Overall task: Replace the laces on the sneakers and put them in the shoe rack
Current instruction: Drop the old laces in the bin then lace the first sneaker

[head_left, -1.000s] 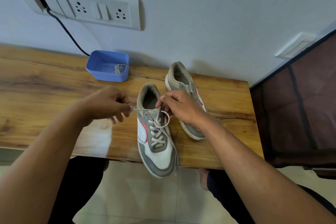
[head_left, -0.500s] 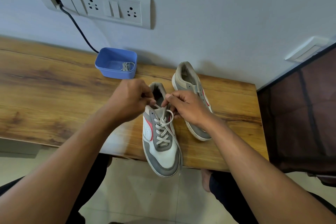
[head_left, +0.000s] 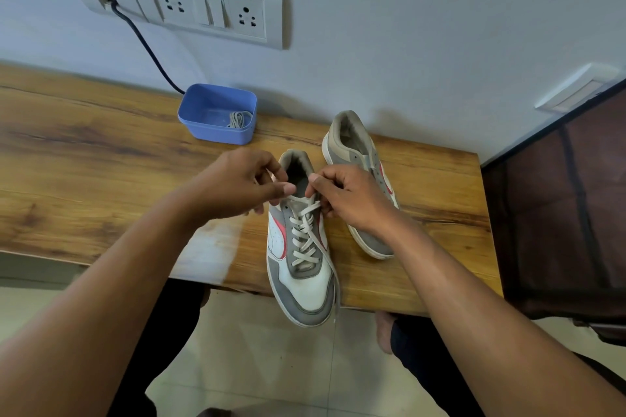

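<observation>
The left grip (head_left: pixel 237 186), which is held out to the side with the lace (head_left: pixel 305 234) drawn taut a second ago, is now brought in to the collar of the near sneaker (head_left: pixel 301 281). It is set just beside the right grip (head_left: pixel 352 196), which is kept at the top eyelets throughout. The slack is thus taken up, and the work is judged to be passing from pulling through to threading or tying at the top.

Both grips are pressed together. The right one is pinched on the lace at the top right eyelet. The left one is closed thumb to forefinger on what is taken to be the other end, though that end is largely hidden by the fingers.

The near sneaker is laid on the surface (head_left: pixel 84 162) with its toe over the near edge. It is crossed with lace from bottom to top, and a loose run of lace is trailed down its right side to the toe.

The far sneaker (head_left: pixel 355 152) is set just behind it, partly covered by the right wrist, and no lace is seen on its visible part. A spare lace (head_left: pixel 238 119) is left in the blue tub (head_left: pixel 216 135) by the wall.

One sneaker is therefore judged nearly done, with the second still to be laced. Neither is yet put in the rack, which may be the dark fabric unit (head_left: pixel 559 213) at the right.
</observation>
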Tool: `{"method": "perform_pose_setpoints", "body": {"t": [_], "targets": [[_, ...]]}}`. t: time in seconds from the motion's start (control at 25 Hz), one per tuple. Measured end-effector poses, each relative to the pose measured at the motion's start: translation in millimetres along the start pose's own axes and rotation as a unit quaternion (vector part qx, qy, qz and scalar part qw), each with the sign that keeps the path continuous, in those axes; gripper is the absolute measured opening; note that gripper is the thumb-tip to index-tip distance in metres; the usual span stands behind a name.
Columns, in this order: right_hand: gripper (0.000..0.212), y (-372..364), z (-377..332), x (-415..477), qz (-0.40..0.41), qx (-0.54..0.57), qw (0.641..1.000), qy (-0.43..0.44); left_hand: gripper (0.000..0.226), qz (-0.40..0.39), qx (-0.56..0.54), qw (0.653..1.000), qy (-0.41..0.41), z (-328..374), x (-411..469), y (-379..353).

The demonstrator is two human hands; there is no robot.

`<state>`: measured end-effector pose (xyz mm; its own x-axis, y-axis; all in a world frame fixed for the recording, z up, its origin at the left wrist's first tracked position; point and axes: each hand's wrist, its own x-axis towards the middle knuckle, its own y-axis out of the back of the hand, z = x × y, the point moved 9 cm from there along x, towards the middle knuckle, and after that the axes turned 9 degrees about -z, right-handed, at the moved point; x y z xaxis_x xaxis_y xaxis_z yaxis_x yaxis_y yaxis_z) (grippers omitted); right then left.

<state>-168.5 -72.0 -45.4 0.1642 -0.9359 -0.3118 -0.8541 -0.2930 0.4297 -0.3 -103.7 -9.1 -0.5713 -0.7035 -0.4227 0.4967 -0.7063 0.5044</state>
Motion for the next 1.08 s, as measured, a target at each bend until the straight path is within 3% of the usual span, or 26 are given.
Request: {"method": "perform_pose_setpoints", "body": {"t": [0.12,0.28,0.4,0.48,0.64,0.76,0.8,0.96,1.08], "targets": [[0.031,0.2,2.4,1.7,0.000,0.006,1.000,0.000,0.008,0.015,0.056,0.998,-0.015,6.6,3.3,-2.5],[0.031,-1.7,3.0,3.1,-0.003,0.005,1.000,0.000,0.007,0.127,0.056,0.990,0.002,-0.4,-5.7,36.4],[0.028,-2.0,1.6,1.7,-0.004,-0.004,1.000,0.005,0.011,0.030,0.071,0.997,-0.008,1.2,-3.6,14.8],[0.020,-1.8,-0.3,0.1,-0.005,-0.013,1.000,0.013,0.014,0.015,0.113,0.994,-0.004,0.9,-1.8,7.3],[0.010,-1.1,-3.0,-2.7,-0.004,-0.028,1.000,0.010,0.011,0.141,0.144,0.979,0.029,-7.8,-10.7,49.2],[0.011,-0.1,-1.7,-2.6,-0.001,-0.017,1.000,0.003,0.015,0.013,0.122,0.992,0.017,-5.2,-5.8,15.0],[0.011,-0.1,-1.1,-1.7,-0.002,-0.016,1.000,0.002,0.017,0.009,0.127,0.992,0.026,-8.0,-5.8,15.2],[0.019,-1.5,-0.9,-2.0,-0.014,-0.033,0.999,0.002,0.025,0.133,0.173,0.974,0.064,-21.1,-12.4,55.2],[0.024,-0.5,-5.3,-5.2,-0.009,-0.069,0.998,0.008,0.017,0.033,0.130,0.991,0.014,-7.1,-9.4,18.7]]}}
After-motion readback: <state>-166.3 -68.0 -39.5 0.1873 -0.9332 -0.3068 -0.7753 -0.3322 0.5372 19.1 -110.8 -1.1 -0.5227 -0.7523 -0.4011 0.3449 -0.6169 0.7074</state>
